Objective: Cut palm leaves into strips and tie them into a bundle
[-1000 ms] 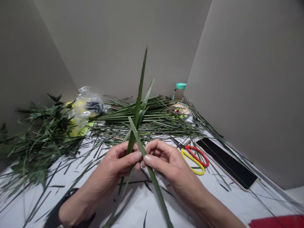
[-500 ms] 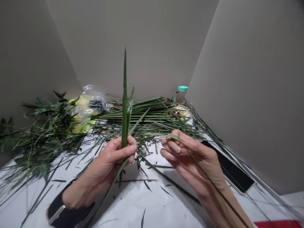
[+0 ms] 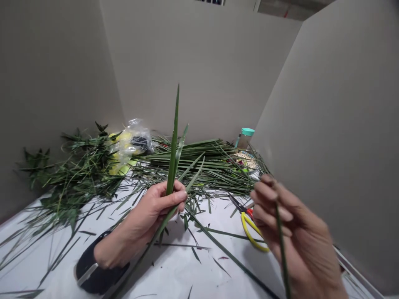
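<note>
My left hand (image 3: 157, 207) is closed around a few long green leaf blades (image 3: 173, 145) that stand upright above the white table (image 3: 174, 274), their lower ends trailing down past my wrist. My right hand (image 3: 289, 232) is raised at the right, nearer the camera and slightly blurred, with its fingers pinched on a thin green leaf strip (image 3: 282, 249) that hangs down across the palm. The two hands are well apart.
A flat pile of long cut leaves (image 3: 199, 160) lies at the back, leafy stems (image 3: 77, 170) at the left. A plastic bag with yellow contents (image 3: 131, 143), a teal-capped bottle (image 3: 245, 138) and red-and-yellow scissors (image 3: 249, 226) are on the table. Grey walls enclose three sides.
My right hand has pulled a thin strip away from the blades and moved right and toward the camera. The left hand keeps the upright blades. The view tilted up.
</note>
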